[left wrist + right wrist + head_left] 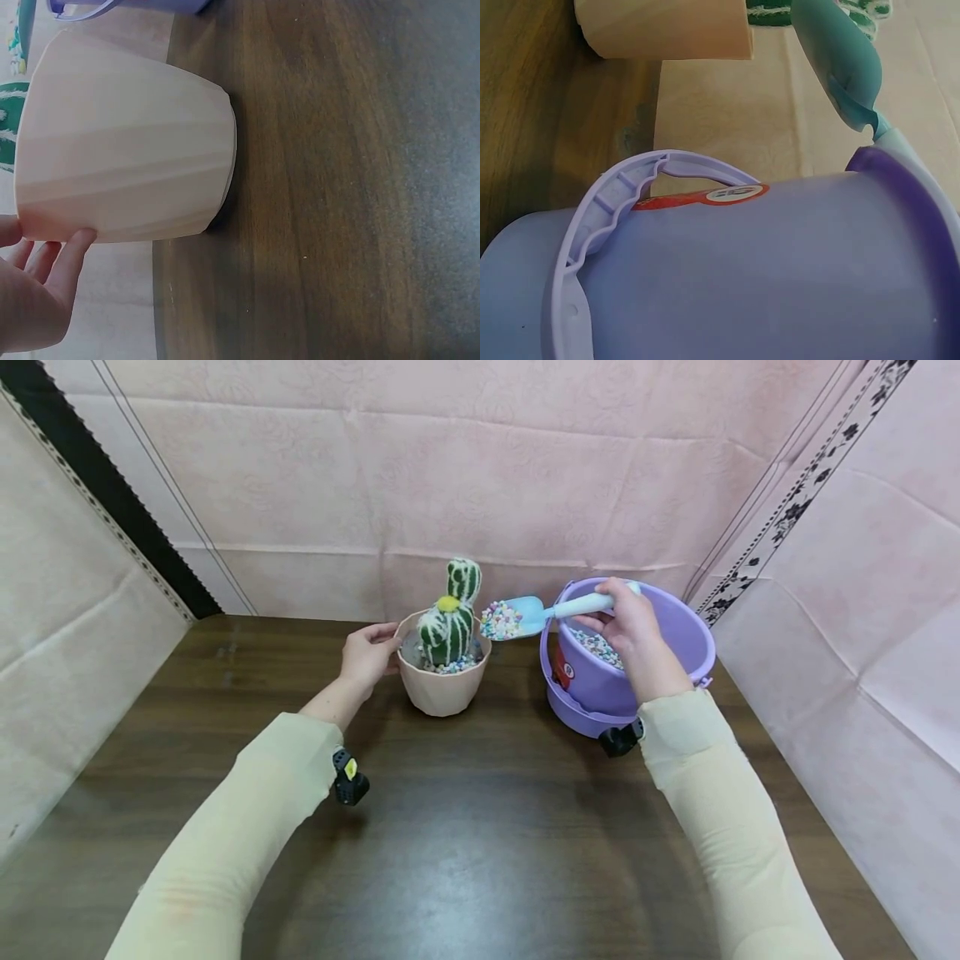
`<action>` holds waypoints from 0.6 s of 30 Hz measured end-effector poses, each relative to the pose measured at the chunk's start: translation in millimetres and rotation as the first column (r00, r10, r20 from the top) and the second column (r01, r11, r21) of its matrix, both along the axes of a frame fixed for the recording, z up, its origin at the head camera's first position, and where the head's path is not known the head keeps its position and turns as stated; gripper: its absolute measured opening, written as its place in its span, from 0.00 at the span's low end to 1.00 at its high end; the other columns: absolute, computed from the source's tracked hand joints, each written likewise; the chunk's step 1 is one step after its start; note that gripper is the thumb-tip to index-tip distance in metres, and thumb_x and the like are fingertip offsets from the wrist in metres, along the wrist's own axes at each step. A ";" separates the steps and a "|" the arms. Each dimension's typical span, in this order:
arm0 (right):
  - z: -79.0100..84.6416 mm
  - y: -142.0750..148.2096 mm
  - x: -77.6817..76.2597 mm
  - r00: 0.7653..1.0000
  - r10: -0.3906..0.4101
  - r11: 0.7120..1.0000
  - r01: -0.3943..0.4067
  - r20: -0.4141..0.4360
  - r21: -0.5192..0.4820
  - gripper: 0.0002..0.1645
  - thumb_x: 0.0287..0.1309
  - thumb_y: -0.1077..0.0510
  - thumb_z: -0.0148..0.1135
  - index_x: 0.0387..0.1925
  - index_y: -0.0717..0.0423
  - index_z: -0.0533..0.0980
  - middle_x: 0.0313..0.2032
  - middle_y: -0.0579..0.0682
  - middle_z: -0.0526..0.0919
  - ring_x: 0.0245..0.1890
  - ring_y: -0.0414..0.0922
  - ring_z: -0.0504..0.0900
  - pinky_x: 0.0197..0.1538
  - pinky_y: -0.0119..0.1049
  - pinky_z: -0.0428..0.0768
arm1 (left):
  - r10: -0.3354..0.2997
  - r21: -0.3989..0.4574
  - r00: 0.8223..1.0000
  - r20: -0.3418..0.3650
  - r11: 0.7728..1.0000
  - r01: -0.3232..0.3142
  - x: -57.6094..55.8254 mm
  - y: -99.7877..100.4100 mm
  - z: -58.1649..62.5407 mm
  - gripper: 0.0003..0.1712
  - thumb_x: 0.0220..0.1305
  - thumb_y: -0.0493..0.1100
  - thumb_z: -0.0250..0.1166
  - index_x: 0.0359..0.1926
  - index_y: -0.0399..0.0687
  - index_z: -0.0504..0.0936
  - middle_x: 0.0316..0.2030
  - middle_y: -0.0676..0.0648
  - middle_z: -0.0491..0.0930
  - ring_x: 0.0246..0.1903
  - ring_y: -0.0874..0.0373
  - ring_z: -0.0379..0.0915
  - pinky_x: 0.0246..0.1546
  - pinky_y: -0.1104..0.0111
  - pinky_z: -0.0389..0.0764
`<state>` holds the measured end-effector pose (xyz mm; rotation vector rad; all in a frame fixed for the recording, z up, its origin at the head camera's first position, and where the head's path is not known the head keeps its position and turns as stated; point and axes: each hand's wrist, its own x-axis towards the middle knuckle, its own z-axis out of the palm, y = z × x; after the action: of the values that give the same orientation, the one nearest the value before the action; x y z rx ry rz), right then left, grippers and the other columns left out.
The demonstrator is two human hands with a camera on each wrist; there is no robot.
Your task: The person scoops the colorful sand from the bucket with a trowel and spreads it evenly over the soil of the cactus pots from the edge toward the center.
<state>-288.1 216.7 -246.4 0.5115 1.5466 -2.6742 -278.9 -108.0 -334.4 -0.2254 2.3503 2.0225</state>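
Observation:
My left hand (369, 653) holds the rim of a cream faceted flower pot (442, 692) on its left side; in the left wrist view the fingers (69, 262) lie against the pot's outer wall. A green-and-white cactus (447, 639) with a yellow flower stands in the pot among small pastel pebbles (453, 667). With my right hand (630, 618) I grip the pale handle of a light-blue hand shovel (531, 610). Its blade carries a heap of coloured pebbles (501, 620), just right of the pot's rim and above it. The right wrist view shows the blade's underside (847, 60).
A purple bucket (678, 618) with pebbles inside stands on the right, under my right hand. Its handle (592, 202) hangs down the outside. Brown wood-grain table (450, 827) lies in front; pale patterned cloth (480, 477) hangs behind and at both sides.

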 end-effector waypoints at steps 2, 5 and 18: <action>-0.8 -1.9 -1.0 1.000 -0.002 1.000 0.002 -0.007 0.014 0.05 0.55 0.69 0.51 0.27 0.57 0.67 0.35 0.51 0.68 0.25 0.48 0.80 0.30 0.41 0.86 | 0.001 -0.006 1.000 0.005 1.000 -0.001 0.0 -0.5 -0.1 0.23 0.68 0.37 0.52 0.63 0.40 0.69 0.59 0.38 0.72 0.56 0.50 0.71 0.52 0.53 0.79; -2.0 -4.5 -2.7 1.000 -0.006 0.999 0.006 -0.014 0.031 0.06 0.54 0.70 0.50 0.26 0.58 0.68 0.29 0.51 0.71 0.23 0.48 0.81 0.29 0.41 0.86 | 0.003 -0.009 1.000 0.010 1.000 -0.003 -0.2 -0.5 -0.5 0.23 0.68 0.38 0.52 0.63 0.42 0.70 0.59 0.40 0.73 0.55 0.50 0.72 0.52 0.54 0.79; -3.0 -16.3 -9.6 0.999 0.008 0.992 -0.002 -0.047 0.125 0.06 0.53 0.70 0.49 0.27 0.58 0.69 0.19 0.50 0.78 0.20 0.45 0.82 0.27 0.40 0.85 | 0.012 -0.032 1.000 0.013 0.999 -0.012 -2.2 -1.1 -2.6 0.22 0.68 0.40 0.53 0.62 0.45 0.71 0.57 0.41 0.75 0.52 0.54 0.72 0.49 0.55 0.81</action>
<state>-297.7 200.3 -249.3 0.4497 1.7342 -2.6158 -281.1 -109.2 -337.0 -0.2536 2.3806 1.9843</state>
